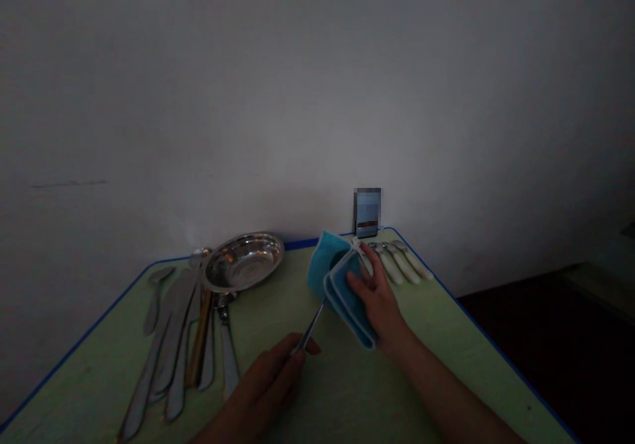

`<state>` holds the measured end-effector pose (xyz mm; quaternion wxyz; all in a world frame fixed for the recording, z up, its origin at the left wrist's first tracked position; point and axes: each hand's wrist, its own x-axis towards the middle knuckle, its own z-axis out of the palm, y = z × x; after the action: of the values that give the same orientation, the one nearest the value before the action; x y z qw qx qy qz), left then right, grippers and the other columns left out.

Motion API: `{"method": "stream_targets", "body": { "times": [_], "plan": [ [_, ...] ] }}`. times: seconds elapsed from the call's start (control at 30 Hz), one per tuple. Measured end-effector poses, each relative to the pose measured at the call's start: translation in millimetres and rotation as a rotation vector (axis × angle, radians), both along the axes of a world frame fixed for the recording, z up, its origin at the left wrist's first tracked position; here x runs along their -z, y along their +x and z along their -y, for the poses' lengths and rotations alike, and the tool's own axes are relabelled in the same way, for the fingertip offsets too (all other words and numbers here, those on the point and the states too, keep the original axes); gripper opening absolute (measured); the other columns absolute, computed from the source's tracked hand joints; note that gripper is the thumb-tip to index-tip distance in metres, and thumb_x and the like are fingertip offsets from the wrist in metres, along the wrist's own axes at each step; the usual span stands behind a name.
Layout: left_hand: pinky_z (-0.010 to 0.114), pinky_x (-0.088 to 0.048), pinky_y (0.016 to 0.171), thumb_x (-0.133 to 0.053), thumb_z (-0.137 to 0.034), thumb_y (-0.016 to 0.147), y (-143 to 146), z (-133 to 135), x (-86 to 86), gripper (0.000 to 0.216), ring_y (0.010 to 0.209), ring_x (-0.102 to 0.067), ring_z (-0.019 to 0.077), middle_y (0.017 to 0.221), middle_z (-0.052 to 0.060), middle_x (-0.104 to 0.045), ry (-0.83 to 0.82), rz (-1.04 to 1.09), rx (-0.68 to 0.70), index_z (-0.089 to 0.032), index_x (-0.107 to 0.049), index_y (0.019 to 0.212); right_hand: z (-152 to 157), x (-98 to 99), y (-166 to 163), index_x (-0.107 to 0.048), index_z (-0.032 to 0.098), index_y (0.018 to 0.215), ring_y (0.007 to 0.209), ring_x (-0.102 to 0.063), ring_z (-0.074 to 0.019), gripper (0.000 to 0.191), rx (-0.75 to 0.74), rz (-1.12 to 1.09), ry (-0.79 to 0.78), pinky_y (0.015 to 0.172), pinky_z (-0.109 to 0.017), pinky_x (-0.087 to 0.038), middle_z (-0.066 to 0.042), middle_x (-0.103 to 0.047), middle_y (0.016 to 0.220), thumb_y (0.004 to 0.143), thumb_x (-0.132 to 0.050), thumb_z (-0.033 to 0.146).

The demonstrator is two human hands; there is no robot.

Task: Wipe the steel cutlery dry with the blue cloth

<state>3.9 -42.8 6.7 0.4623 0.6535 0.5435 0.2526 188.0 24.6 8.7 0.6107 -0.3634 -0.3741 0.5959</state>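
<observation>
My left hand (pixel 278 371), low in the middle, is closed on the thin metal handle of a utensil (pixel 311 328). The utensil slants up and away, and its far end is hidden behind a blue cloth (pixel 350 292), so its kind does not show. This folded cloth has pale edging, and one flap stands out to the left. My right hand (pixel 381 302) grips the cloth from its right side, thumb across the front and fingers behind. Just beyond that hand lie several white-handled utensils (pixel 404 262), partly covered by it.
Left on the green table (pixel 278 325) lie several metal utensils (pixel 171 338), including a spoon (pixel 157 292). A shiny metal bowl (pixel 245 265) rests tilted at their far end. A phone (pixel 367 212) leans on the wall (pixel 297 100) at the back. Blue edging borders the tabletop.
</observation>
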Motion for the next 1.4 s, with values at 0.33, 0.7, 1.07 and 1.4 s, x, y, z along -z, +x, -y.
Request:
{"method": "stream_targets", "body": {
  "times": [0.33,0.7,1.07,1.4],
  "plan": [
    [0.027,-0.038,0.083,-0.038,-0.044,0.088,-15,-1,9.6,0.027,0.097,-0.054,0.0211,0.102,-0.002,-0.063,0.066,-0.154,0.160,-0.033,-0.058,0.102,-6,13.6,0,-0.059,0.021,0.088,0.076,-0.060,-0.0179,0.026,0.170,0.345,0.059,0.071,-0.031,-0.047,-0.001,-0.066,0.082,0.073,-0.058,0.043],
    [0.029,-0.040,0.089,-0.034,-0.046,0.088,-14,1,3.2,0.032,0.103,-0.053,0.0202,0.109,-0.002,-0.061,0.019,-0.203,0.119,-0.030,-0.056,0.106,-6,22.1,-2,-0.059,0.020,0.086,0.077,-0.058,-0.0170,0.022,0.156,0.289,0.045,0.072,-0.029,-0.046,0.000,-0.064,0.081,0.074,-0.056,0.039],
    [0.028,-0.043,0.083,-0.031,-0.042,0.090,-10,3,-3.7,0.030,0.092,-0.057,0.0184,0.099,-0.001,-0.063,0.046,-0.246,0.197,-0.029,-0.054,0.104,-3,14.0,-5,-0.054,0.022,0.099,0.087,-0.061,-0.0167,0.030,0.129,0.053,0.035,0.081,-0.033,-0.047,-0.002,-0.065,0.096,0.072,-0.061,0.034],
    [0.027,-0.043,0.084,-0.032,-0.047,0.088,-14,3,2.7,0.033,0.098,-0.055,0.0193,0.107,-0.003,-0.061,-0.026,-0.214,0.131,-0.031,-0.056,0.104,-9,26.2,-1,-0.060,0.019,0.078,0.082,-0.058,-0.0187,0.029,0.251,0.292,0.021,0.078,-0.031,-0.044,-0.001,-0.064,0.075,0.079,-0.049,0.046]
  ]
}}
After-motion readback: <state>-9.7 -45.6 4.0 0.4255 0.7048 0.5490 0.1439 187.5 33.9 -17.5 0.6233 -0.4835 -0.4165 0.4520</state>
